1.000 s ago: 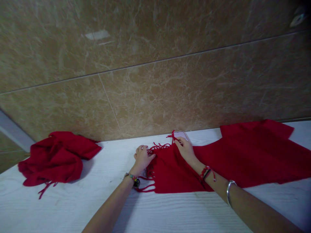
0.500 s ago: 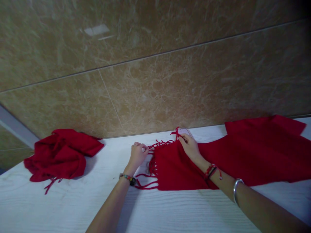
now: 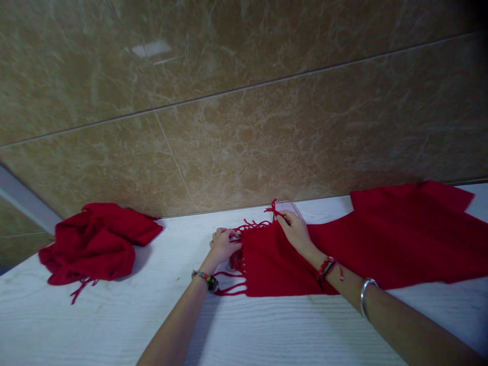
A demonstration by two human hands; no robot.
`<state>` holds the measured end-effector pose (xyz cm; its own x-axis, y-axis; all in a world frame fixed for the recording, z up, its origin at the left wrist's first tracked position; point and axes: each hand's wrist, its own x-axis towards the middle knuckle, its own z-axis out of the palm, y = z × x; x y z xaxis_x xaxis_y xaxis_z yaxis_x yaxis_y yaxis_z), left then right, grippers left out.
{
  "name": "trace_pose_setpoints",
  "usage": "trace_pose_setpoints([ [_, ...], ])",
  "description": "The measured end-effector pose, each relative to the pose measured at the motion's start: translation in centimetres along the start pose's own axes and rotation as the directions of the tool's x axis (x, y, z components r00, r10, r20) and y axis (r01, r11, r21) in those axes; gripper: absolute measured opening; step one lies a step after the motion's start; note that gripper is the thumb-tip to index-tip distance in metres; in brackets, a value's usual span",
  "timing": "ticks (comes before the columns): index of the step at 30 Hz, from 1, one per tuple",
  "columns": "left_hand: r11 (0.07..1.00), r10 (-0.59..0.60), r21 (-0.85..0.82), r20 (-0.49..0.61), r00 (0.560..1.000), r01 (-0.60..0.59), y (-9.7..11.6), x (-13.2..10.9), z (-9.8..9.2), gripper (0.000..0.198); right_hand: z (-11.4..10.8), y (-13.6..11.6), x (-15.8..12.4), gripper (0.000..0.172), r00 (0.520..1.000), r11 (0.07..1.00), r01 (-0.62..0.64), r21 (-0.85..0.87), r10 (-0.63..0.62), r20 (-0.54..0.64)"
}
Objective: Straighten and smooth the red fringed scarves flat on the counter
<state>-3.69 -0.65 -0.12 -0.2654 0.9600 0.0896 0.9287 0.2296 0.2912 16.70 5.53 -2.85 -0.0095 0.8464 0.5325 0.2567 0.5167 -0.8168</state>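
Observation:
A red fringed scarf (image 3: 278,272) lies stretched across the white wooden surface, its tassels pointing left. My right hand (image 3: 295,233) pinches the scarf's far edge near the corner, and a few red strands stick up past the fingertips. At the fringed end, my left hand (image 3: 225,245) has its fingers bent over the tassels and closed on some of the strands; the fingertips are partly hidden. Two long tassels (image 3: 231,291) lie loose beside my left wrist.
A bunched red cloth (image 3: 95,244) with a few tassels sits at the left. Behind the right hand, a phone-like flat object (image 3: 287,207) lies against the brown marbled tile wall (image 3: 244,127). The scarf's right part spreads wide, with a fold near the wall.
My left hand has moved slightly right, closer to the scarf's fringed edge, and its fingers have shifted over the tassels. My right hand keeps its pinch, a little farther left.

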Motion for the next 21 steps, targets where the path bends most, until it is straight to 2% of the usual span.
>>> trace_pose_setpoints([
  [4, 0.999, -0.033, 0.013, -0.038, 0.999, 0.033, 0.8, 0.0, 0.9, 0.022, 0.0, 0.1, 0.0, 0.022, 1.000, 1.000, 0.005, -0.017, -0.005, 0.018],
  [7, 0.998, -0.043, 0.037, -0.095, 0.995, 0.047, 0.2, 0.2, 0.9, 0.022, 0.0, 0.2, 0.0, 0.022, 1.000, 1.000, 0.010, -0.030, -0.009, 0.030],
  [12, 0.993, -0.044, 0.098, -0.247, 0.968, 0.070, -2.7, 0.2, -1.4, 0.031, 0.0, 0.2, -0.1, 0.022, 0.999, 0.999, 0.015, -0.029, -0.014, 0.036],
  [14, 0.994, -0.019, 0.102, -0.273, 0.962, 0.048, -3.1, 0.2, -2.3, 0.033, 0.0, 0.2, -0.1, 0.023, 0.999, 0.999, 0.017, -0.028, -0.016, 0.038],
  [16, 0.994, 0.075, 0.098, -0.242, 0.967, -0.053, -2.7, 0.1, -2.8, 0.029, 0.0, 0.2, -0.1, 0.022, 0.999, 0.999, 0.027, -0.033, -0.026, 0.046],
  [17, 0.983, 0.176, 0.093, -0.186, 0.967, -0.161, -2.3, 0.0, -2.7, 0.025, 0.0, 0.1, -0.1, 0.022, 0.998, 0.999, 0.033, -0.037, -0.031, 0.050],
  [18, 0.952, 0.301, 0.082, -0.107, 0.948, -0.293, -1.9, -0.1, -2.6, 0.021, 0.0, 0.1, -0.1, 0.022, 0.998, 0.999, 0.036, -0.040, -0.034, 0.055],
  [20, 0.855, 0.515, 0.039, 0.062, 0.855, -0.518, -1.2, -0.4, -2.2, 0.014, 0.0, 0.1, -0.1, 0.022, 0.998, 0.998, 0.038, -0.046, -0.035, 0.057],
  [21, 0.817, 0.569, 0.022, 0.127, 0.813, -0.576, -1.0, -0.5, -2.1, 0.013, 0.0, 0.1, -0.1, 0.023, 0.998, 0.998, 0.038, -0.047, -0.035, 0.057],
])
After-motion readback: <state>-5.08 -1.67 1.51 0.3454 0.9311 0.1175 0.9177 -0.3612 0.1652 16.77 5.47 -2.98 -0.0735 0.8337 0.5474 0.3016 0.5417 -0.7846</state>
